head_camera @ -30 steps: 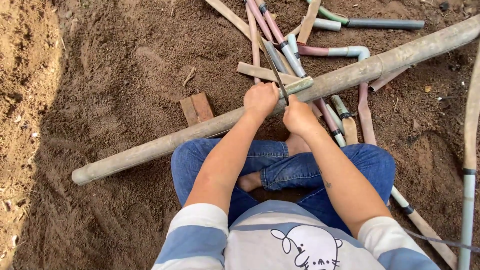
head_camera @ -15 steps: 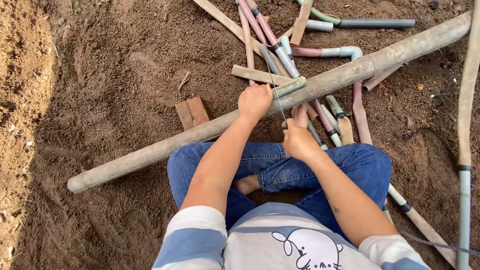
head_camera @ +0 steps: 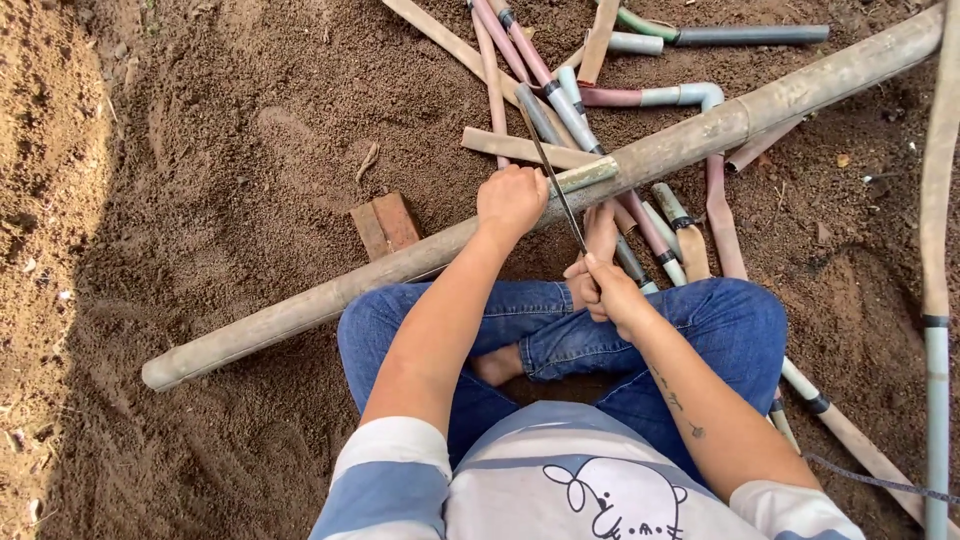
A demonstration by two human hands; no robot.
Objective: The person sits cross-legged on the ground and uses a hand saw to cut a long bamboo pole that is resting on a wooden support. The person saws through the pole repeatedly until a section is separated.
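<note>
A long bamboo pole, laid across the knees on bare soil, is clenched by the left hand while a thin saw blade, gripped by the right hand, could slip toward the steadying fingers.

No packages, labels, signs or screens show anywhere in the frame; the only printed mark is a white cartoon figure outlined in dark blue on the grey chest panel of the striped shirt, at the bottom centre; it carries no box, tag or display.
</note>
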